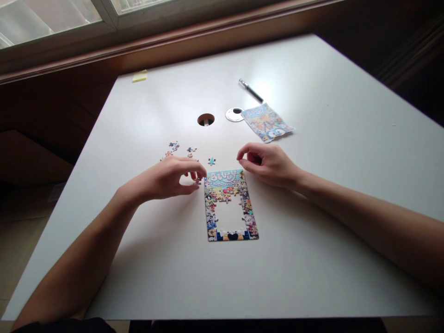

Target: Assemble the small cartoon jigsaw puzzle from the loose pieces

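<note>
A partly assembled jigsaw puzzle lies on the table in front of me, its colourful border joined around a bare white middle. My left hand is at its upper left edge, thumb and fingers apart. Between them shows a small puzzle piece, apparently on the table. Past the puzzle's upper right corner is my right hand, fingers curled and thumb close to the index fingertip; anything pinched there is too small to make out. A blue loose piece rests above the puzzle. More loose pieces lie beyond my left hand, some partly hidden.
A crumpled printed packet lies at the far right, partly over a round metal cover. Behind it is a dark pen. The white table has a round cable hole and a yellow sticky note at its far left corner.
</note>
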`<move>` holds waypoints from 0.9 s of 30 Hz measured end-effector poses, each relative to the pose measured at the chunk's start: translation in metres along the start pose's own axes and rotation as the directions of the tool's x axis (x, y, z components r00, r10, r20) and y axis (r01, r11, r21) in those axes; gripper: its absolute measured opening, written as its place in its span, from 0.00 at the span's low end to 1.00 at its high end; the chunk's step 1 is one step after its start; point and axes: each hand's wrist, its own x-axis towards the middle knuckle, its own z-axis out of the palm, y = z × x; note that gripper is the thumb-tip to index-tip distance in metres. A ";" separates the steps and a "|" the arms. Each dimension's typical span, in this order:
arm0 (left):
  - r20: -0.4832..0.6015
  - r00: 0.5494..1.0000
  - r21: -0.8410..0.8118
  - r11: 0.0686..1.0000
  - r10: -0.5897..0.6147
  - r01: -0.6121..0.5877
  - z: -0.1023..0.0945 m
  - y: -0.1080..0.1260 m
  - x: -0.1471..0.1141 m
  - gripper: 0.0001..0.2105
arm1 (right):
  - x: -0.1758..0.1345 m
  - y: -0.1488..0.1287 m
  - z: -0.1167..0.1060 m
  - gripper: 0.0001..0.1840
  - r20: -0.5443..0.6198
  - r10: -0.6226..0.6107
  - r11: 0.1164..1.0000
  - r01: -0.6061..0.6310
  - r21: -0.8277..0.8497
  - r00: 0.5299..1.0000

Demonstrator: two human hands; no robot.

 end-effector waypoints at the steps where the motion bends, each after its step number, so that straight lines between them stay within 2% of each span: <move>1: -0.041 0.999 -0.017 1.000 0.021 -0.021 0.006 0.005 0.003 0.09 | 0.000 0.000 0.000 0.05 -0.001 0.000 1.000 0.000 0.000 1.000; 4: -0.168 0.984 -0.019 0.998 0.059 -0.063 0.031 0.025 0.013 0.06 | 0.000 -0.001 0.000 0.05 -0.006 0.002 1.000 -0.002 -0.004 1.000; 7: -0.203 0.973 -0.030 0.992 0.112 -0.120 0.056 0.042 0.022 0.07 | 0.000 -0.001 0.001 0.05 -0.013 0.004 1.000 -0.004 -0.011 1.000; 10: -0.244 0.962 -0.039 0.990 0.122 -0.136 0.071 0.047 0.026 0.06 | -0.001 -0.001 0.001 0.05 -0.017 0.011 1.000 -0.011 -0.011 1.000; 22: -0.254 0.960 0.039 0.993 0.121 -0.115 0.071 0.042 0.026 0.10 | 0.000 0.000 0.002 0.04 -0.012 0.006 1.000 -0.006 -0.009 1.000; 27: -0.245 0.964 0.055 0.994 0.104 -0.093 0.074 0.041 0.025 0.07 | 0.000 0.000 0.002 0.04 -0.012 0.004 1.000 -0.004 -0.016 1.000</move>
